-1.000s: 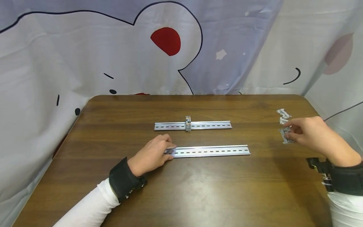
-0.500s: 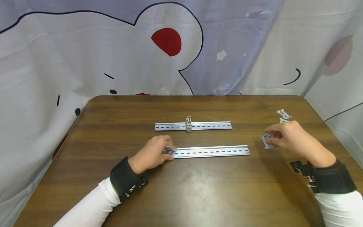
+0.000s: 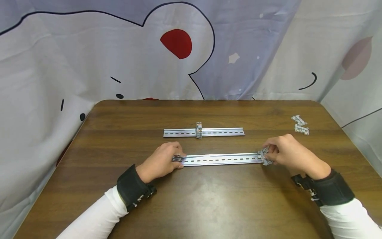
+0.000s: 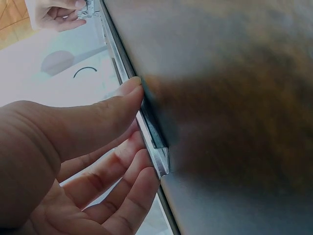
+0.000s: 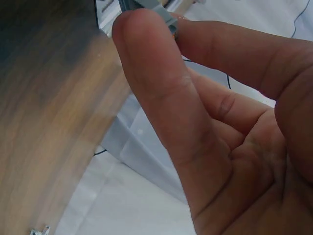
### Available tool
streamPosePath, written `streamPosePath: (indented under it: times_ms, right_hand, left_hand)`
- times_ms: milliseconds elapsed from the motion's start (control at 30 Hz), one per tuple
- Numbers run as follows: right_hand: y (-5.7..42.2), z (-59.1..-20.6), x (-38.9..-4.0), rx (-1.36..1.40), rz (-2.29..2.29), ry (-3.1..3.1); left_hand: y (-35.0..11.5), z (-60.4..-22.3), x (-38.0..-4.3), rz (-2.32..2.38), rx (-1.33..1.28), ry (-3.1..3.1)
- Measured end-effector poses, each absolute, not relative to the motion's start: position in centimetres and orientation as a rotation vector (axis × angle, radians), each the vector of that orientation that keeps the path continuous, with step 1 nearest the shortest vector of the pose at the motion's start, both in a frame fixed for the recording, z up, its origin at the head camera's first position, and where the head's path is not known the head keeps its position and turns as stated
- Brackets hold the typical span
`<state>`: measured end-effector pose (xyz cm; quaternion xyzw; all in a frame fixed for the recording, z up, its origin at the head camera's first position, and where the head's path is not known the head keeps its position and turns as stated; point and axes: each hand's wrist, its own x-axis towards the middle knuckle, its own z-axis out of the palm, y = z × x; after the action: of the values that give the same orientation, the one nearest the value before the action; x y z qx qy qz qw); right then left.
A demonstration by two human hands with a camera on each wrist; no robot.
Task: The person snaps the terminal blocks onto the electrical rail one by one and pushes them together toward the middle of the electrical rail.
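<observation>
My left hand (image 3: 161,161) grips the left end of a slotted metal DIN rail (image 3: 221,160) lying on the table. In the left wrist view the thumb and fingers pinch that rail's long edges (image 4: 155,142). At the rail's right end my right hand (image 3: 290,154) pinches a grey terminal block (image 3: 264,156), which overlaps the rail's end in the head view. The right wrist view shows the block (image 5: 159,12) between thumb and finger, mostly cut off by the frame's top, with the rail's end (image 5: 106,17) beside it.
Farther back lies a second DIN rail (image 3: 223,131) with a few terminal blocks (image 3: 198,130) mounted near its middle. Two loose terminal blocks (image 3: 301,129) lie at the table's right side. A patterned curtain (image 3: 253,49) hangs behind the wooden table (image 3: 209,202).
My right hand has carried the terminal block leftward from near the loose blocks to the front rail's right end. The left hand keeps its grip on the rail without moving.
</observation>
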<state>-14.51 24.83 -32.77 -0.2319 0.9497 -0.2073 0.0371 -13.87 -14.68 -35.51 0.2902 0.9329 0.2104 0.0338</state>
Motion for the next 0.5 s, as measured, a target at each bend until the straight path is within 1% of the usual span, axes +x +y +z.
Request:
streamPosePath:
  times_ms: [167,500]
  right_hand:
    - [24.1,-33.4,-14.6,-0.676,-0.613,2.959]
    - [21.4,-34.4,-14.2,-0.649,-0.373,3.234]
  left_hand:
    - [-14.8,-35.6,-13.8,0.633,0.887,2.873]
    - [-14.6,-35.4,-13.9,0.587,0.916,2.885]
